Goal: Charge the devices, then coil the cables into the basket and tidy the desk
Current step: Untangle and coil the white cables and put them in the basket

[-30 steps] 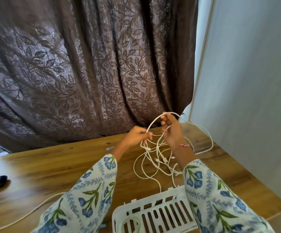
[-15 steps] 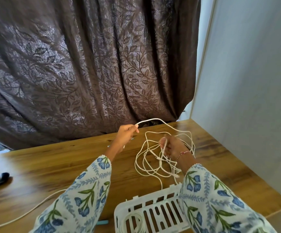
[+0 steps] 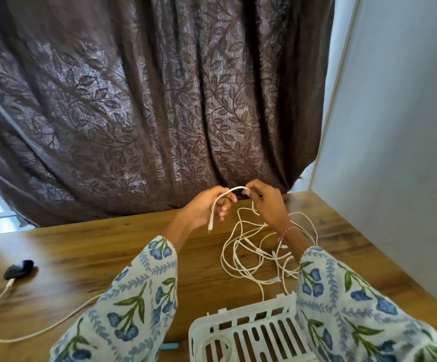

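Holding a short arc of white cable (image 3: 231,190) between them, both hands sit raised above the far edge of the wooden desk (image 3: 86,246), in front of the dark leaf-patterned curtain (image 3: 144,105). Left hand (image 3: 207,207) has fingers curled round the cable, its plug end hanging down just below the palm. Right hand (image 3: 267,202) pinches the other side of the arc with thumb and fingertips; exact fingertip contact is blurred. Rest of the cable drops behind the right wrist into a loose tangle (image 3: 259,254) on the desk, partly hidden by the floral right sleeve (image 3: 342,304); cannot tell how many separate cables are in it. White slotted basket (image 3: 248,335) sits at the near edge, cut off by the frame bottom and covered on the right by the sleeve; a coiled white cable (image 3: 217,347) lies in its left corner, only partly seen. At far left, a small black device (image 3: 19,269) rests on the desk with a white cord (image 3: 16,333) plugged in, looping toward the left sleeve (image 3: 133,304) and vanishing under it. Tiny blue object (image 3: 169,346) at the bottom edge, unidentifiable.
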